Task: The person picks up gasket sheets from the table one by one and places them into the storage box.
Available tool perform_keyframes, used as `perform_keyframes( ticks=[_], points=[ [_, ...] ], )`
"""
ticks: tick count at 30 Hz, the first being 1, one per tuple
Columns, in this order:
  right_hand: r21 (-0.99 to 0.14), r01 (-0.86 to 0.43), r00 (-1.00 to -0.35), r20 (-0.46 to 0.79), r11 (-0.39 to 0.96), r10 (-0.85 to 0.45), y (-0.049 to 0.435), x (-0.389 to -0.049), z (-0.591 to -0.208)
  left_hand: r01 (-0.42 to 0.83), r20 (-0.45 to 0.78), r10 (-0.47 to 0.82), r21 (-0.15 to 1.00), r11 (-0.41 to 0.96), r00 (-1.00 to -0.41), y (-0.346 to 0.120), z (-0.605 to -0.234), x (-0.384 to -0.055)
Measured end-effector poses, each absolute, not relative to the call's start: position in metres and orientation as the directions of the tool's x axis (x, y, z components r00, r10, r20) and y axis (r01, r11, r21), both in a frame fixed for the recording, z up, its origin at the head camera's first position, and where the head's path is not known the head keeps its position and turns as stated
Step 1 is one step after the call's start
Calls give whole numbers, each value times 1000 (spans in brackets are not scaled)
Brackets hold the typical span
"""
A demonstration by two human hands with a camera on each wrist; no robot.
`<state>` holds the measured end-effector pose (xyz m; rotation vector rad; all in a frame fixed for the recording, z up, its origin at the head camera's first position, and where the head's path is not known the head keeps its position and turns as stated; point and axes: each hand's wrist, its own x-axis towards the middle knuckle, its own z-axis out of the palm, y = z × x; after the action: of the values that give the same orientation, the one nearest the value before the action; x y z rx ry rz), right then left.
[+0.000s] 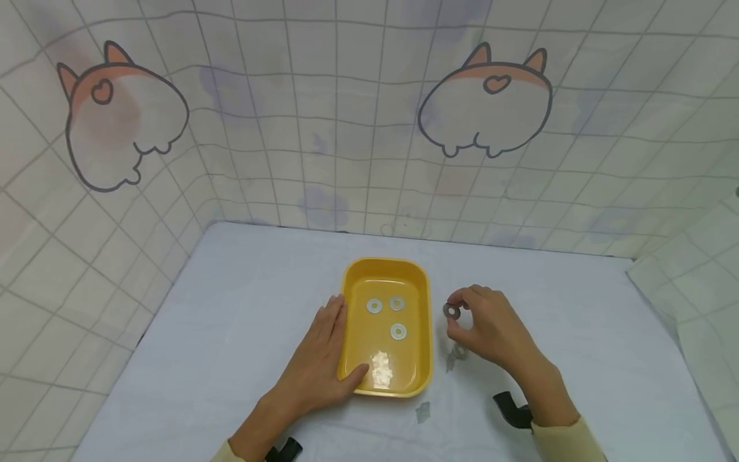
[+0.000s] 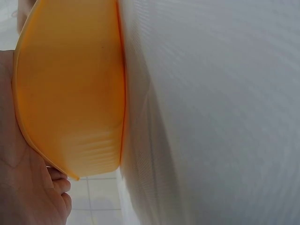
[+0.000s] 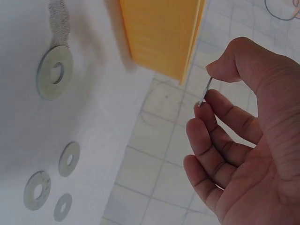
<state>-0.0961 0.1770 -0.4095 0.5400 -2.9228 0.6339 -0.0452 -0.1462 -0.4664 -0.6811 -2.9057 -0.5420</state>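
My right hand point(image 1: 495, 327) pinches a flat metal washer point(image 1: 451, 311) between thumb and fingertips, just right of a yellow tray point(image 1: 430, 333). The right wrist view shows this washer point(image 3: 205, 91) edge-on, raised off the table. My left hand point(image 1: 317, 362) rests along the tray's left rim, its fingers fairly straight and its thumb over the near corner. Inside the tray lie three washers, one of them at the left point(image 1: 374, 306). Several more washers lie loose on the table, including a larger one point(image 3: 55, 73); my right hand mostly hides them in the head view.
A white cloth point(image 1: 242, 308) covers the table. Grey patches mark it, one below the tray point(image 1: 423, 412). Tile-patterned curtains point(image 1: 346, 128) with cartoon animals stand behind and at the sides. Black wrist pieces point(image 1: 512, 410) show by the sleeves.
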Motion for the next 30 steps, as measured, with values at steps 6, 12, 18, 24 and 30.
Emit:
perform_keyframes(
  ticks=[6, 12, 18, 24, 30],
  points=[
    [-393, -374, -928, 163, 840, -336, 168, -103, -407, 443, 170, 409, 314, 840, -897, -147, -468, -45],
    [-369, -422, -907, 172, 828, -385, 158, -111, -407, 444, 175, 408, 315, 839, -896, -147, -469, -45],
    [-338, -473, -881, 178, 814, -438, 149, -121, -404, 453, 195, 410, 315, 834, -891, -146, -471, -44],
    [-347, -488, -871, 134, 801, -472, 138, -133, -397, 475, 230, 420, 310, 824, -878, -146, -470, -46],
    [-357, -525, -848, 139, 773, -512, 122, -146, -391, 481, 236, 424, 299, 825, -874, -148, -470, -47]
  ],
)
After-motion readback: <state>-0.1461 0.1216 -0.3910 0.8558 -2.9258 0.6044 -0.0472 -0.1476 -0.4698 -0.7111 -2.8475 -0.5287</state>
